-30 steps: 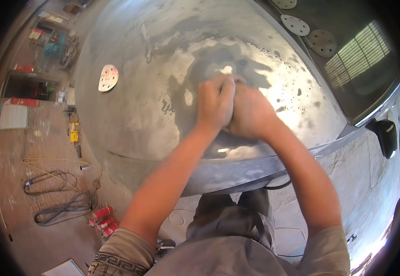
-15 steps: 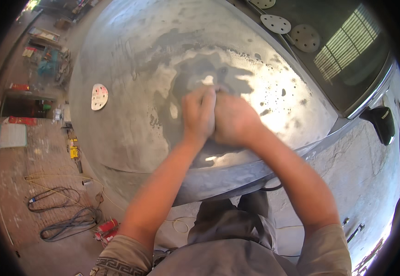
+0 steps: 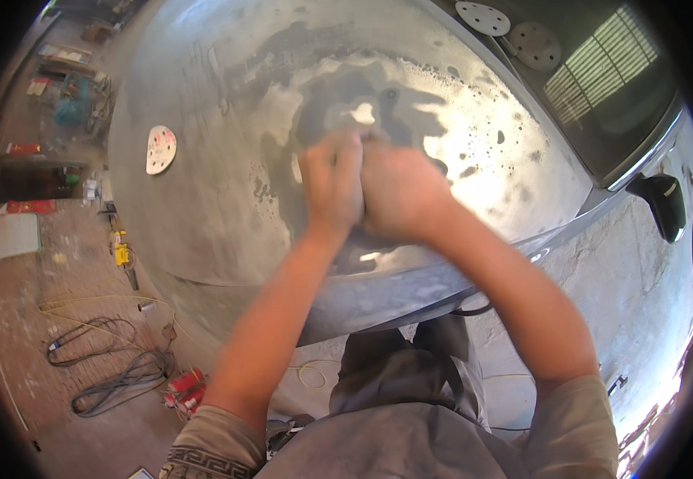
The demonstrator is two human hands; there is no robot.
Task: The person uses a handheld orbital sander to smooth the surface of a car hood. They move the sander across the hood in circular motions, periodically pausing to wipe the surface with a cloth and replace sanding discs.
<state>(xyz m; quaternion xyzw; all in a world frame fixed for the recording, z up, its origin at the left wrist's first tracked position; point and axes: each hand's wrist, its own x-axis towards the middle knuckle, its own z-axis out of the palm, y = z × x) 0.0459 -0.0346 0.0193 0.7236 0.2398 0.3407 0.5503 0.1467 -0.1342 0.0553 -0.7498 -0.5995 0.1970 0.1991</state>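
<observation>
My left hand [image 3: 332, 185] and my right hand [image 3: 400, 191] press side by side on the sanded, patchy grey car hood [image 3: 219, 188]. Both are closed, fingers bent in and thumbs together near the middle. Whatever they grip is hidden beneath them, and motion blurs them slightly. Dark, wet-looking patches and bright bare areas surround them. Off to the left on the hood lies a folded white sanding disc [image 3: 161, 150] with holes.
A white sanding disc [image 3: 483, 17] and a greyer sanding disc [image 3: 535, 45] lie by the windshield [image 3: 582, 132]. A black side mirror [image 3: 659, 207] juts out at right. Coiled dark cables [image 3: 127, 383] and red cans [image 3: 185, 389] are on the floor at left.
The whole view has shifted, so the hood sits higher in the picture. Against the hood, both hands have slid slightly left and toward me, staying closed together.
</observation>
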